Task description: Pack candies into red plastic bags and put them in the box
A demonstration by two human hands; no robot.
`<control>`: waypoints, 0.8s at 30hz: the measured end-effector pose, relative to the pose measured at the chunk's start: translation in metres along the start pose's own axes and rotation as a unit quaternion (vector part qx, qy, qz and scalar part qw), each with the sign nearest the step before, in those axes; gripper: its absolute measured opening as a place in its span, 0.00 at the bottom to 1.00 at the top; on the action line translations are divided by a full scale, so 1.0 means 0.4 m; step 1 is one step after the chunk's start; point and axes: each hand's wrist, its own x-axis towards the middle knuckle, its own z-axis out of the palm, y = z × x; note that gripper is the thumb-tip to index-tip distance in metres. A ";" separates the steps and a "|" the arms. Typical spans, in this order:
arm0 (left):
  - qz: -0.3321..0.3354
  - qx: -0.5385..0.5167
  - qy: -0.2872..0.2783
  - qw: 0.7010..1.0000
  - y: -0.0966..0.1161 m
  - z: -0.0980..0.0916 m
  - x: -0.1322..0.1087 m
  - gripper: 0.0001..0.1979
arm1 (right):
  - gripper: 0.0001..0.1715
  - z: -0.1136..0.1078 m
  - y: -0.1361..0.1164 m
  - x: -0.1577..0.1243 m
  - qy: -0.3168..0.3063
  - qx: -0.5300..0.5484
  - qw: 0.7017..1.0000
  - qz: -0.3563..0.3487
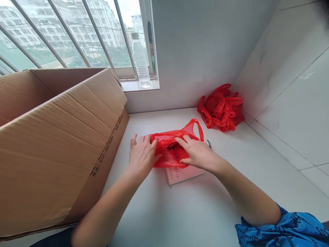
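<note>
A red plastic bag [174, 144] lies on the white counter [185, 206], its handle loop sticking up at the back right. My left hand [142, 156] holds the bag's left end, fingers curled over its edge. My right hand [196, 152] rests on the bag's right side, fingers pressed on the plastic and thumb tucked under it. Something dark red shows inside the bag's mouth between my hands. Under the bag lies a white sheet with printed text [182, 174].
A large open cardboard box [59, 137] fills the left side. A pile of red plastic bags [221, 107] sits in the back right corner. A clear water bottle [141, 60] stands on the window sill. A small dark pen-like thing [208, 143] lies beside the bag.
</note>
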 end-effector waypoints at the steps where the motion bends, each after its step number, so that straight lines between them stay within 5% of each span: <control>1: 0.012 -0.005 0.022 1.000 0.008 -0.005 -0.001 0.12 | 0.33 -0.001 -0.001 0.007 0.020 0.015 0.999 -0.021; 4: 0.070 -0.057 0.083 0.993 0.039 -0.005 0.005 0.08 | 0.15 0.009 0.006 0.038 0.044 0.033 0.997 -0.051; 8: 0.138 -0.117 0.056 0.982 0.046 0.023 0.021 0.16 | 0.22 0.030 0.036 0.064 0.002 -0.001 1.000 0.025; 10: 0.114 -0.115 0.033 0.986 0.029 0.035 0.023 0.16 | 0.30 0.035 0.053 0.062 -0.030 0.005 0.998 0.047; 18: 0.040 -0.021 -0.110 0.993 -0.008 0.044 -0.004 0.18 | 0.35 0.038 0.058 0.028 -0.077 0.092 0.991 0.055; 24: 0.030 -0.039 -0.077 0.996 -0.008 0.017 0.009 0.24 | 0.14 0.016 0.011 0.026 0.018 -0.008 1.000 -0.012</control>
